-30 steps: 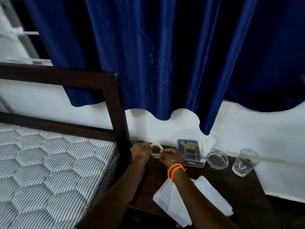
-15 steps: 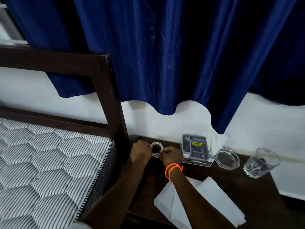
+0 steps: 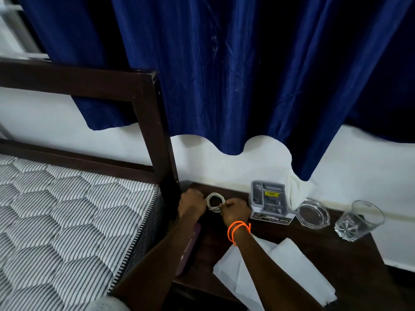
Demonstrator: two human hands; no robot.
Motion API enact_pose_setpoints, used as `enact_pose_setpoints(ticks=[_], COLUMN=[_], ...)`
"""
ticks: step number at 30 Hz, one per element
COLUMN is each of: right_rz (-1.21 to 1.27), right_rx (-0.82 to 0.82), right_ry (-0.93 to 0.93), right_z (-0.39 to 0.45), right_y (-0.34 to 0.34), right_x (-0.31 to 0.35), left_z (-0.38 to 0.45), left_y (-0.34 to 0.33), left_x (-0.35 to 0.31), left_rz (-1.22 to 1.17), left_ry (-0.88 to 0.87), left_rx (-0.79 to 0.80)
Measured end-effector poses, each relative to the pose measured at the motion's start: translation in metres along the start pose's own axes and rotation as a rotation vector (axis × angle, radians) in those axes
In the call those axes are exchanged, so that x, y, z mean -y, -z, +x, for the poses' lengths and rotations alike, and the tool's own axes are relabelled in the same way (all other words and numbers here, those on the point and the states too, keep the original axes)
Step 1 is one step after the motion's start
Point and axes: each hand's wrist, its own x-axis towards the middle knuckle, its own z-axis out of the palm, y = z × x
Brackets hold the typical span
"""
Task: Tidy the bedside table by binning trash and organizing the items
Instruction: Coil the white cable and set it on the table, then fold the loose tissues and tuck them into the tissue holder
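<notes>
Our right hand (image 3: 235, 211) has its fingers curled, pinching the near edge of the coiled white cable (image 3: 215, 202), and our left hand (image 3: 190, 204) is closed into a loose fist against the coil's other side, so the small ring of cable sits between the two hands, low over the back left corner of the bedside table (image 3: 336, 250). Whether the coil rests on the wood or hangs just above it we cannot tell.

We judge the main risk to be the coil springing open: the cable looks thin, smooth and stiff enough to hold a round loop, and nothing visible ties it, so a slack pinch would let the turns loosen and spread. A loose end could also slip into the dark gap beside the bed frame (image 3: 161, 135), just left of our left hand.

Outward from the hands, a grey moulded plastic tray (image 3: 268, 199) with a yellow label stands just right of our right hand, close enough that a careless elbow swing would nudge it. Beyond it lie a clear glass ashtray (image 3: 313, 214) and a faceted drinking glass (image 3: 357, 221) near the table's right edge, both hard, slick and breakable. White tissue sheets (image 3: 292, 265), soft and creased, overlap at the front edge under our right forearm and could slide off. A flat maroon case (image 3: 189, 248) lies along the left side.
</notes>
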Motion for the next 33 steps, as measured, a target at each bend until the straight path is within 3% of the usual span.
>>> enact_pose_setpoints(ticks=[13,19,21,24,29,33], right_rz=[0.064,0.133,0.160,0.086,0.194,0.144], right_rx=[-0.025,0.009,0.009,-0.060,-0.056,-0.084], right_ry=[0.071,-0.040,-0.094,-0.026,-0.163,-0.132], right_z=[-0.040,-0.058,-0.069,-0.087,-0.112,-0.108], right_y=[0.050,0.090,0.106,0.124,0.146,0.150], right_x=[0.021,0.013,0.007,-0.004,-0.040,-0.094], left_z=[-0.043,-0.078,-0.095,-0.118,-0.154,-0.180], left_y=[0.008,0.003,-0.001,-0.010,-0.031,-0.050], left_x=[-0.029,-0.042,-0.044,-0.044,-0.031,-0.015], left_rz=[-0.082,-0.098,-0.061,-0.034,-0.048,-0.023], left_ry=[-0.093,-0.131,-0.170,-0.222,-0.189,-0.177], left_rx=[-0.009,-0.001,0.007,0.007,0.100,0.121])
